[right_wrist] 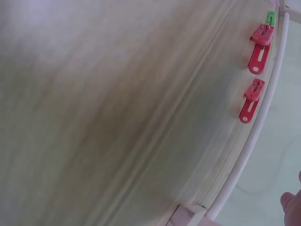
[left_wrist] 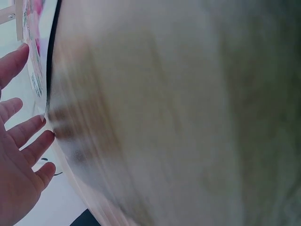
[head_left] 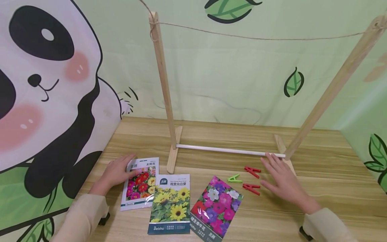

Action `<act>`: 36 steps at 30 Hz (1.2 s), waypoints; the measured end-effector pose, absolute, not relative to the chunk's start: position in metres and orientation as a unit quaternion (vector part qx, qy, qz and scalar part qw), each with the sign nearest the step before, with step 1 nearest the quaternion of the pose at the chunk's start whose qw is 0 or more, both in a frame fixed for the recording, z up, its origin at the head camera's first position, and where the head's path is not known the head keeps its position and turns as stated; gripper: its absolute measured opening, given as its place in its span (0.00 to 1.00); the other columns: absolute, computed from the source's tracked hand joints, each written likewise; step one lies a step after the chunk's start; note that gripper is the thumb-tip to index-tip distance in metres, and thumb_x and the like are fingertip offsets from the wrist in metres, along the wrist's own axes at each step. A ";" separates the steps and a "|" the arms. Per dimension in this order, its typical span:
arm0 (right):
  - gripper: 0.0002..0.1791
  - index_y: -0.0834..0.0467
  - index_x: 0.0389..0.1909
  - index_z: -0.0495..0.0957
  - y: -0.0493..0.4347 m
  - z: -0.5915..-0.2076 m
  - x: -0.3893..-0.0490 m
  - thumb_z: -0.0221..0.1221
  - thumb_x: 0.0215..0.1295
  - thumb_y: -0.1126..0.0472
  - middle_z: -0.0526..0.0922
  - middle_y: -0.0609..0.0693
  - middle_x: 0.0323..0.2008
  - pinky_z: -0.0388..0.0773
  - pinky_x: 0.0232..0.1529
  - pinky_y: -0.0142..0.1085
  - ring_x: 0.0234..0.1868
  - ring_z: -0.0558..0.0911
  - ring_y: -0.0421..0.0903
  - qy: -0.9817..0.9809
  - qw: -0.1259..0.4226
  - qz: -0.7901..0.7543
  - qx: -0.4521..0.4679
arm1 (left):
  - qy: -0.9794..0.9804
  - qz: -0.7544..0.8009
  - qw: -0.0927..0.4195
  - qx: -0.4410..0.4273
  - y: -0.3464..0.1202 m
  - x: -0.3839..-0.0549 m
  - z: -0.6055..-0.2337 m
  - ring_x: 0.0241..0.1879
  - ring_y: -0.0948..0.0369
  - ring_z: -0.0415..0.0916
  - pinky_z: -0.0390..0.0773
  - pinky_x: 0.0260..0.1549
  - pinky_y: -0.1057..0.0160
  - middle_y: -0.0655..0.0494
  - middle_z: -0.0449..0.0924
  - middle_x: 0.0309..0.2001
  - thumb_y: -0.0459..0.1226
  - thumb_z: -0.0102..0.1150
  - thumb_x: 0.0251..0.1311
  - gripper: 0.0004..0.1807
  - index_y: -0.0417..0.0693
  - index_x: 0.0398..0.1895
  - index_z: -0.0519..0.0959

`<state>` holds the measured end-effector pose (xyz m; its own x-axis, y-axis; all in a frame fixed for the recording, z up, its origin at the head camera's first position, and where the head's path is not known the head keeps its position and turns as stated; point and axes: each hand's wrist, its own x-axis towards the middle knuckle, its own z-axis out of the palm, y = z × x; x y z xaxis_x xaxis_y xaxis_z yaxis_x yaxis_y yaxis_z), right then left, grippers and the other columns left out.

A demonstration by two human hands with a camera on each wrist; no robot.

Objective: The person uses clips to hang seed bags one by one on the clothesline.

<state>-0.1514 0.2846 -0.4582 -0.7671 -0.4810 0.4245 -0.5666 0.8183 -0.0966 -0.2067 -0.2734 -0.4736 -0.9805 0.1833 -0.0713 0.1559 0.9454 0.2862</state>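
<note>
Three flower seed packets lie on the wooden table: one with mixed red and yellow blooms (head_left: 139,188), one with yellow sunflowers (head_left: 169,205), and a tilted one with pink and purple flowers (head_left: 216,210). My left hand (head_left: 116,171) rests at the leftmost packet, its thumb over the packet's upper part and its fingers loosely extended. To the right lie a green clothespin (head_left: 234,178) and two red clothespins (head_left: 252,171). Beside them is my right hand (head_left: 284,179), fingers spread, fingertips by the white rod (head_left: 226,149). Only a little of that hand shows in the right wrist view.
Behind the packets stands a wooden frame, with a left post (head_left: 163,77) and a slanting right post (head_left: 332,90). A thin twine (head_left: 257,38) runs between their tops. The backdrop (head_left: 226,74) carries leaves and a large panda (head_left: 54,84) at the left.
</note>
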 end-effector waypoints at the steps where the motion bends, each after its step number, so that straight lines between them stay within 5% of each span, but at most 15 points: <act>1: 0.39 0.60 0.64 0.58 0.283 -0.459 -0.151 0.57 0.55 0.45 0.51 0.57 0.68 0.27 0.66 0.28 0.71 0.43 0.48 -0.934 0.192 0.111 0.281 | 0.985 0.142 0.048 0.086 -0.273 -0.206 -0.474 0.61 0.39 0.56 0.53 0.55 0.35 0.37 0.61 0.62 0.63 0.52 0.48 0.45 0.44 0.64 0.59; 7: 0.41 0.60 0.64 0.57 0.277 -0.462 -0.152 0.62 0.51 0.50 0.50 0.56 0.69 0.32 0.67 0.34 0.70 0.49 0.54 -0.932 0.187 0.109 0.291 | 0.984 0.147 0.041 0.089 -0.273 -0.206 -0.474 0.61 0.39 0.57 0.54 0.55 0.35 0.38 0.62 0.62 0.61 0.55 0.48 0.45 0.44 0.64 0.59; 11: 0.43 0.59 0.64 0.58 0.272 -0.464 -0.153 0.64 0.47 0.52 0.56 0.60 0.66 0.50 0.66 0.49 0.71 0.45 0.48 -0.935 0.179 0.103 0.290 | 0.984 0.144 0.032 0.099 -0.273 -0.206 -0.474 0.59 0.40 0.60 0.57 0.54 0.37 0.39 0.64 0.61 0.56 0.58 0.48 0.43 0.43 0.64 0.59; 15: 0.43 0.58 0.64 0.59 0.267 -0.464 -0.154 0.64 0.47 0.51 0.58 0.61 0.65 0.61 0.56 0.57 0.69 0.50 0.52 -0.939 0.164 0.101 0.285 | 0.984 0.141 0.026 0.108 -0.273 -0.206 -0.474 0.58 0.41 0.63 0.59 0.53 0.37 0.39 0.66 0.59 0.53 0.61 0.47 0.42 0.43 0.63 0.60; 36: 0.39 0.58 0.62 0.62 0.249 -0.471 -0.161 0.62 0.50 0.49 0.57 0.57 0.66 0.63 0.56 0.55 0.63 0.62 0.59 -0.933 0.144 0.118 0.309 | 0.981 0.175 0.066 0.061 -0.272 -0.212 -0.472 0.56 0.40 0.62 0.64 0.50 0.39 0.39 0.63 0.58 0.55 0.65 0.42 0.45 0.49 0.64 0.60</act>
<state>-0.1607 0.2489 -0.4707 -0.7680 -0.5419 0.3415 -0.6100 0.7813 -0.1322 -0.2118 -0.2717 -0.4724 -0.9840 0.1418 -0.1075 0.0959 0.9316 0.3507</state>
